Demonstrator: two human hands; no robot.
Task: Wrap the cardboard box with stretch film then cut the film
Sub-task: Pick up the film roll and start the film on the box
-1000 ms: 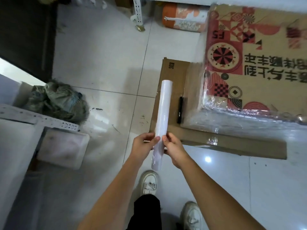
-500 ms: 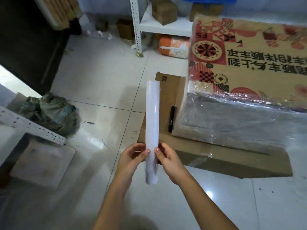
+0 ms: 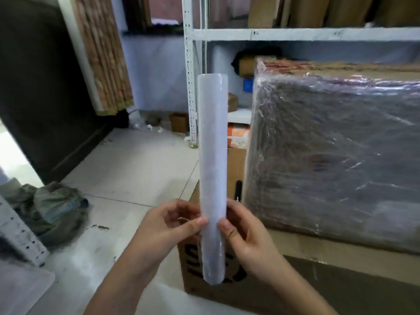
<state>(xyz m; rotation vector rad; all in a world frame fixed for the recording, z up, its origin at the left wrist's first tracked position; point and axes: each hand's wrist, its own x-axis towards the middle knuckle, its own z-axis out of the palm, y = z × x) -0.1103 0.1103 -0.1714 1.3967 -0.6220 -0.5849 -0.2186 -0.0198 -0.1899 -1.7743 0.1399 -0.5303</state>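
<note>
Both forearms reach up from the bottom edge and meet at the lower third of the stretch film roll [image 3: 213, 173], which stands upright between them. The left hand [image 3: 169, 226] grips it from the left: the thumb lies across the front of the roll with its nail facing the camera, and the fingers curl round behind. The right hand [image 3: 244, 230] mirrors this from the right, thumb pressed on the front face, fingers wrapped behind. The two thumbs nearly meet on the roll, so each hand is clamped on it.

Under the hands lies flattened cardboard [image 3: 318, 246] on the tiled floor [image 3: 141, 169], with a black marker [image 3: 238, 189] lying on it just right of the roll. The cardboard box [image 3: 336, 160] stands on that cardboard to the right, its near side already covered in crinkled film. To the left a heap of grey-green cloth [image 3: 50, 208] lies on the floor. Behind the roll rises a white metal shelf [image 3: 295, 34] holding cartons.

Compared with half a second earlier, the view has swung upward: the printed top of the box has dropped nearly out of sight, the wrapped side now fills the right, and the shelf has come into the frame. The roll has risen with the hands, from a slight forward tilt to upright, and the grip on its lower part is unchanged.
</note>
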